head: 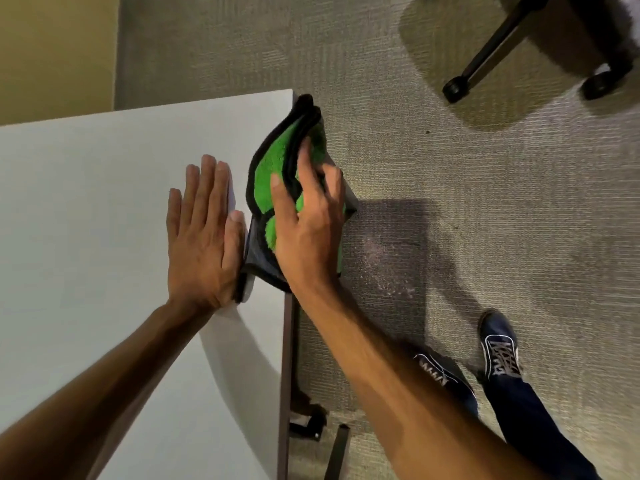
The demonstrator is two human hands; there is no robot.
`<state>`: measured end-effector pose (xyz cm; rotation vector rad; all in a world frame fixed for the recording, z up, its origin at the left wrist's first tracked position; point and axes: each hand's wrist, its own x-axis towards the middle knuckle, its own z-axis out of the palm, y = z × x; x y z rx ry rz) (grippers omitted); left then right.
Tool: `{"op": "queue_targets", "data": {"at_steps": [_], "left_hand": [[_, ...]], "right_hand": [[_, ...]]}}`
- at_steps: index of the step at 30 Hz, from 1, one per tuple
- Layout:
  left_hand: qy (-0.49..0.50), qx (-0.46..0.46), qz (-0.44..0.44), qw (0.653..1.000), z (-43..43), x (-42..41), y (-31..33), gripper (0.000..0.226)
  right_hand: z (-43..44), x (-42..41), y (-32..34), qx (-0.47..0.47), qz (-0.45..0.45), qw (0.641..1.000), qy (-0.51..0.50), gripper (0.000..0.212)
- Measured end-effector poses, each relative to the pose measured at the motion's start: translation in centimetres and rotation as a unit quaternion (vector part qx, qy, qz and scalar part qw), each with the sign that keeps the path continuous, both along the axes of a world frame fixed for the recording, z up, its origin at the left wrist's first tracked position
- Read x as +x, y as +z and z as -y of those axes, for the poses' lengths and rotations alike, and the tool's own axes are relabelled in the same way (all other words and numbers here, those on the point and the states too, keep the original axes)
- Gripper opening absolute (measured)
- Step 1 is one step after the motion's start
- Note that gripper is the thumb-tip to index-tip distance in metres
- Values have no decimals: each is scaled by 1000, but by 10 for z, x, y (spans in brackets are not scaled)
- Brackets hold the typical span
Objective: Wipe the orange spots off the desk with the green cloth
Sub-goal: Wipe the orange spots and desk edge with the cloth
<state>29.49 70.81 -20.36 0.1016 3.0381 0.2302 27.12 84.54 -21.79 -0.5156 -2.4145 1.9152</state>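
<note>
The green cloth (pixel 268 168) with a black border lies folded at the right edge of the white desk (pixel 86 202), partly hanging past the edge. My right hand (pixel 308 223) rests on top of it with fingers curled around its folds. My left hand (pixel 204 237) lies flat on the desk just left of the cloth, fingers together, its thumb side touching the cloth's dark edge. No orange spots show on the visible desk surface.
Grey carpet (pixel 450 202) lies right of the desk. An office chair base with castors (pixel 457 86) stands at the top right. My two dark shoes (pixel 498 344) stand on the carpet at the lower right. A desk leg castor (pixel 311 424) sits below the edge.
</note>
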Motion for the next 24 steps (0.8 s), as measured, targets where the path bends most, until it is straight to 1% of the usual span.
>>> {"op": "queue_targets", "data": {"at_steps": [3, 7, 10, 12, 15, 17, 20, 24], "left_hand": [[2, -7, -2, 1000, -1, 1, 2, 65], [9, -10, 1, 1000, -1, 1, 0, 65], [14, -13, 1, 1000, -2, 2, -1, 64], [13, -16, 1, 1000, -1, 2, -1, 65], [7, -20, -2, 1000, 1, 2, -3, 64], [6, -21, -7, 1000, 2, 2, -4, 64], [2, -21, -8, 1000, 2, 2, -4, 64], [9, -19, -11, 1000, -1, 1, -2, 67]], "right_hand": [[2, 41, 0, 17, 1, 1000, 15, 55], [9, 136, 2, 60, 59, 995, 50, 52], [15, 165, 5, 101, 82, 990, 46, 52], [15, 154, 8, 125, 68, 989, 43, 55], [14, 119, 12, 119, 67, 990, 23, 57], [11, 83, 13, 123, 51, 991, 14, 57], [3, 14, 12, 137, 24, 990, 25, 57], [-6, -61, 8, 146, 17, 989, 35, 58]]}}
